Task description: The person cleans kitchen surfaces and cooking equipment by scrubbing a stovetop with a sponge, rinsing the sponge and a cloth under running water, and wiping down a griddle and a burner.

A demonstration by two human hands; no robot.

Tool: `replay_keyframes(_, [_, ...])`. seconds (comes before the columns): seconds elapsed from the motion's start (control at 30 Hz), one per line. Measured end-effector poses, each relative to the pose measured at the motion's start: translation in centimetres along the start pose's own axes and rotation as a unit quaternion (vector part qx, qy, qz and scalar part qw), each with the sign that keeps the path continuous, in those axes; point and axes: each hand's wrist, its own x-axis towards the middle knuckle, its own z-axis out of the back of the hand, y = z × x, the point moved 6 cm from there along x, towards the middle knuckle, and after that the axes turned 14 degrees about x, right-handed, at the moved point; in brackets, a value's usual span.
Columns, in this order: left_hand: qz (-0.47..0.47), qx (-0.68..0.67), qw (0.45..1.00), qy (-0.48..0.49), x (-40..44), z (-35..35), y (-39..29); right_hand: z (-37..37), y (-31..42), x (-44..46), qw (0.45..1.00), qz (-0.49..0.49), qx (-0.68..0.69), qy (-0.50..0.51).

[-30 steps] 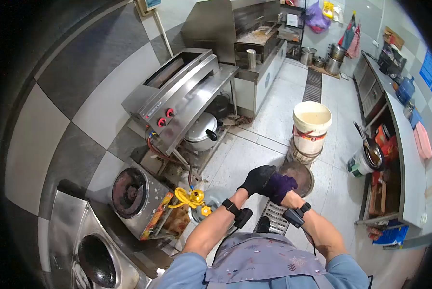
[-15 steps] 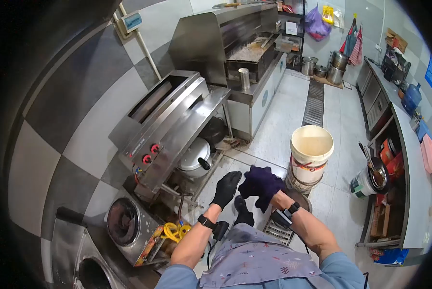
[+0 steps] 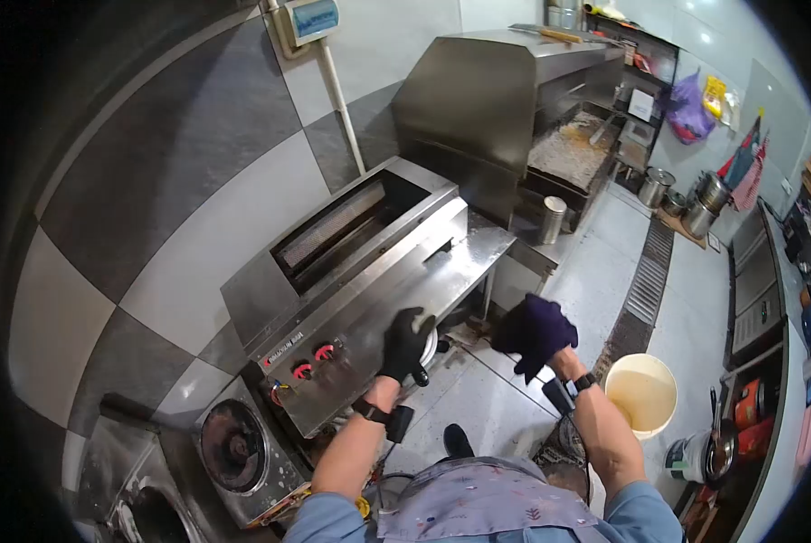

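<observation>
My left hand [image 3: 405, 344], in a black glove, is in front of the front ledge of a stainless-steel grill [image 3: 396, 335]. Its fingers are partly curled and apart, with nothing seen in them; whether it touches the ledge I cannot tell. Behind it a pale pot [image 3: 431, 347] shows in part under the ledge. My right hand [image 3: 561, 355] is to the right over the floor, closed round what looks like a bunched dark purple cloth [image 3: 530, 333] that hides its fingers. Two red knobs [image 3: 313, 362] are on the grill's front, left of my left hand.
A large white bucket [image 3: 642, 394] stands on the floor by my right forearm. A round burner [image 3: 233, 445] is at lower left. Farther off are a hooded cooker [image 3: 478, 109], a metal cup [image 3: 553, 220], a floor drain grate [image 3: 648, 281] and shelving [image 3: 767, 362] at right.
The view has swung left and closer to the grill. My left hand has come in front of the grill's ledge, and my right hand has moved away from it with the purple cloth.
</observation>
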Motion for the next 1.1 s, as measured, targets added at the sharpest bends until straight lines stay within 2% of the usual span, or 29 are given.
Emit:
replay_keyframes(0.03, [-0.050, 0.064, 0.995, -0.052, 1.8, 0.3, 3.0, 0.2, -0.3, 2.7, 1.000, 0.004, -0.011, 0.001])
replay_keyframes(0.1, [-0.055, 0.138, 0.983, -0.112, 4.1, 2.7, 7.4, 0.5, -1.0, 8.2, 0.999, -0.021, -0.048, -0.009])
replay_keyframes(0.17, [0.051, 0.132, 0.981, -0.136, 5.2, 8.4, 7.0, -0.6, -2.0, 14.1, 0.997, -0.046, -0.060, -0.026])
replay_keyframes(0.2, [0.025, 0.162, 0.970, -0.179, 5.6, 9.3, 9.2, -1.5, -2.5, 17.1, 0.996, -0.061, -0.059, -0.032])
replay_keyframes(0.23, [0.000, 0.194, 0.956, -0.221, 6.0, 10.4, 11.6, -2.3, -3.8, 19.8, 0.959, -0.001, 0.092, -0.269])
replay_keyframes(0.27, [0.011, 0.200, 0.954, -0.222, 6.4, 11.6, 13.1, -3.6, -6.6, 22.7, 0.983, -0.015, 0.022, -0.179])
replay_keyframes(0.33, [0.083, 0.269, 0.919, -0.276, 6.0, 14.9, 15.3, -6.2, -11.9, 27.9, 0.994, -0.004, -0.112, 0.007])
replay_keyframes(0.37, [0.097, 0.280, 0.915, -0.273, 5.8, 15.6, 16.5, -6.1, -12.5, 30.4, 0.995, 0.006, 0.003, -0.099])
replay_keyframes(0.4, [0.132, 0.306, 0.903, -0.272, 5.7, 16.4, 17.8, -6.0, -13.6, 32.6, 0.972, 0.010, 0.119, -0.204])
replay_keyframes(0.43, [0.165, 0.331, 0.888, -0.272, 5.7, 17.1, 18.9, -8.5, -16.3, 35.2, 0.982, 0.027, 0.050, -0.182])
replay_keyframes(0.47, [0.168, 0.378, 0.874, -0.253, 5.6, 17.3, 19.6, -8.0, -13.7, 35.5, 0.987, 0.051, -0.097, -0.120])
replay_keyframes(0.53, [0.182, 0.396, 0.866, -0.246, 4.5, 16.3, 23.8, -8.9, -8.2, 37.3, 0.968, 0.082, -0.231, -0.051])
replay_keyframes(0.57, [0.186, 0.403, 0.864, -0.238, 4.8, 16.4, 23.7, -10.2, -7.6, 38.1, 0.965, 0.097, -0.238, -0.046])
replay_keyframes(0.6, [0.193, 0.409, 0.861, -0.232, 5.0, 16.4, 23.7, -12.1, -7.1, 38.2, 0.969, 0.106, -0.219, -0.043])
replay_keyframes(0.63, [0.225, 0.357, 0.872, -0.247, 4.9, 16.2, 24.0, -13.7, -6.6, 38.2, 0.978, 0.112, -0.165, -0.062])
replay_keyframes(0.67, [0.258, 0.303, 0.879, -0.262, 4.8, 16.2, 23.9, -15.5, -6.3, 37.9, 0.985, 0.121, -0.091, -0.078])
replay_keyframes(0.7, [0.267, 0.305, 0.877, -0.259, 3.9, 15.9, 25.6, -17.2, -6.2, 37.4, 0.988, 0.114, 0.052, -0.089])
replay_keyframes(0.73, [0.223, 0.335, 0.883, -0.243, 3.6, 15.5, 26.7, -19.0, -5.7, 36.6, 0.967, 0.111, 0.208, -0.099])
replay_keyframes(0.77, [0.225, 0.336, 0.884, -0.233, 3.5, 15.5, 27.0, -20.5, -4.9, 35.6, 0.929, 0.107, 0.340, -0.100])
replay_keyframes(0.8, [0.227, 0.338, 0.886, -0.223, 3.4, 15.5, 27.2, -21.6, -3.5, 34.3, 0.906, 0.106, 0.400, -0.091])
replay_keyframes(0.87, [0.239, 0.318, 0.893, -0.211, 3.7, 15.9, 26.3, -22.6, 1.5, 32.5, 0.964, 0.171, 0.192, -0.072])
replay_keyframes(0.9, [0.247, 0.295, 0.899, -0.210, 4.0, 16.2, 25.1, -22.9, 3.3, 32.0, 0.932, 0.102, 0.335, -0.093])
replay_keyframes(0.97, [0.264, 0.267, 0.904, -0.205, 4.2, 16.9, 23.8, -25.3, 6.8, 31.1, 0.884, 0.095, 0.457, -0.042])
replay_keyframes(1.0, [0.263, 0.242, 0.912, -0.202, 4.2, 16.9, 23.7, -28.0, 7.8, 30.6, 0.785, 0.016, 0.619, 0.005])
replay_keyframes(1.07, [0.264, 0.209, 0.922, -0.191, 4.1, 17.1, 23.1, -35.2, 9.4, 28.6, 0.717, -0.064, 0.693, 0.048])
replay_keyframes(1.1, [0.263, 0.206, 0.923, -0.189, 4.0, 17.4, 22.7, -34.6, 11.4, 28.2, 0.794, 0.005, 0.606, 0.042])
